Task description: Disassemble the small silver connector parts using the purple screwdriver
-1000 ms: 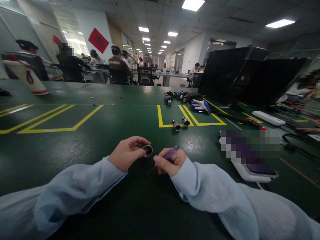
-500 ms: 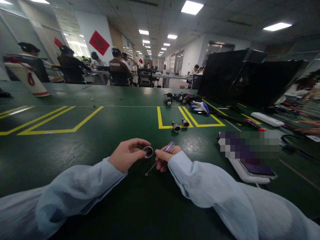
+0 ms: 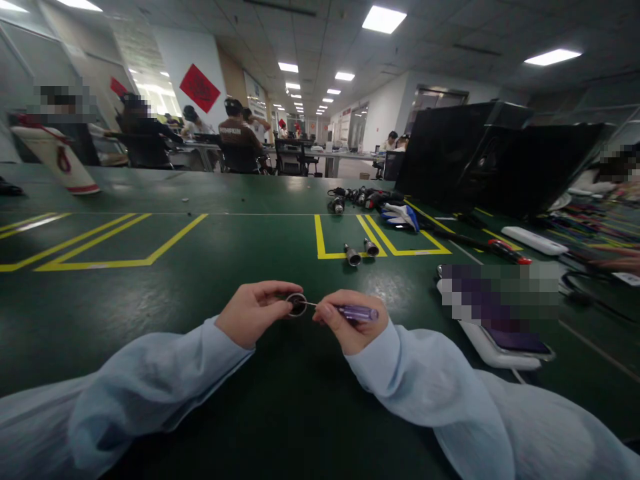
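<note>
My left hand [image 3: 255, 311] pinches a round metal cup-shaped part [image 3: 301, 312] between thumb and fingers, its open mouth facing me and to the right. Inside, the part looks dark, and its back is hidden by the fingers. My right hand [image 3: 353, 323] grips a screwdriver [image 3: 361, 313] with a clear purple handle, held almost level. Its thin shaft points left, and the tip is out of sight within the mouth of the part. Beyond my hands, two similar metal parts [image 3: 353, 256] lie on the green table [image 3: 260, 247] by a yellow tape line.
Farther back lie a pile of dark metal fittings [image 3: 339, 205] and a blue-and-white item [image 3: 402, 216]. At right are a phone [image 3: 520, 339] on a white base, a red-and-black handle [image 3: 506, 251], cables and black cases [image 3: 445, 157]. A white cup [image 3: 63, 160] stands left; people sit beyond.
My right hand has turned the screwdriver from slanting down toward the table to nearly level, bringing its tip into the metal part. My left hand has stayed almost in place.
</note>
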Motion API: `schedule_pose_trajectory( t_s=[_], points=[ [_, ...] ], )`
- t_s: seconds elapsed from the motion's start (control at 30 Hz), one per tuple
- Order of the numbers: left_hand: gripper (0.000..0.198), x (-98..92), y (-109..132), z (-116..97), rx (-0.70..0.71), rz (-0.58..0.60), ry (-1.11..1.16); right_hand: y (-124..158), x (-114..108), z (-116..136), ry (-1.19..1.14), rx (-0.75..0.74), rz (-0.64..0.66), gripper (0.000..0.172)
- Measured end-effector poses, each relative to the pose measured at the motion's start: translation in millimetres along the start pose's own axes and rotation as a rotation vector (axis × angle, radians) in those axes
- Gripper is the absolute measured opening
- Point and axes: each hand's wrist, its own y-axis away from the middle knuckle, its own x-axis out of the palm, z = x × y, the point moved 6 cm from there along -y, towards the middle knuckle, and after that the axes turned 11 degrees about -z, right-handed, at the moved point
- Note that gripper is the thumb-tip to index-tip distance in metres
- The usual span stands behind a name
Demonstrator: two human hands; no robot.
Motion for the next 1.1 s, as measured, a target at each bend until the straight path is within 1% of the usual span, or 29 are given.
schedule_pose_trajectory(
  t_s=[0.07, 0.1, 0.17, 0.23, 0.43, 0.57, 0.67, 0.73, 0.8, 0.83, 0.87, 0.9, 0.93, 0.97, 1.0, 1.1],
  points=[
    [0.029, 0.1, 2, -1, 0.006, 0.0, -0.004, 2, 3, 11, 0.081, -0.173, 0.048, 0.012],
    [0.029, 0.2, 2, -2, 0.013, -0.001, -0.005, 3, 4, 14, 0.096, -0.231, 0.065, 0.011],
    [0.029, 0.7, 4, -3, 0.025, 0.001, -0.012, 4, 5, 19, 0.109, -0.307, 0.089, 0.009],
    [0.026, 1.3, 5, -5, 0.04, -0.002, -0.021, 4, 7, 21, 0.12, -0.349, 0.103, 0.008],
    [0.022, 0.5, 5, -9, 0.073, -0.025, -0.094, 8, 10, 28, 0.173, -0.405, 0.179, 0.01],
    [0.022, 1.2, 8, -8, 0.076, -0.012, -0.103, 10, 11, 26, 0.215, -0.378, 0.234, 0.01],
    [0.022, 3.3, 9, -9, 0.094, -0.004, -0.108, 10, 11, 23, 0.223, -0.356, 0.219, 0.009],
    [0.021, -0.2, 3, -11, 0.13, -0.029, -0.14, 9, 10, 23, 0.209, -0.353, 0.206, 0.009],
    [0.022, -13.7, -13, -15, 0.215, -0.109, -0.2, 9, 9, 25, 0.183, -0.356, 0.215, 0.01],
    [0.023, -26.3, -25, -17, 0.279, -0.193, -0.232, 9, 8, 25, 0.175, -0.35, 0.222, 0.01],
    [0.025, -42.3, -37, -19, 0.337, -0.297, -0.278, 9, 8, 24, 0.17, -0.337, 0.228, 0.011],
    [0.026, -60.5, -50, -20, 0.365, -0.402, -0.329, 9, 8, 22, 0.167, -0.319, 0.229, 0.012],
    [0.026, -79.4, -63, -18, 0.363, -0.486, -0.371, 9, 7, 20, 0.165, -0.297, 0.232, 0.013],
    [0.027, -97.7, -75, -15, 0.34, -0.534, -0.386, 9, 7, 17, 0.161, -0.274, 0.231, 0.013],
    [0.026, -115.0, -86, -13, 0.328, -0.555, -0.392, 9, 7, 14, 0.158, -0.254, 0.224, 0.014],
    [0.012, -159.1, -104, -9, 0.329, -0.578, -0.405, 8, 7, 5, 0.141, -0.201, 0.204, 0.015]
  ],
)
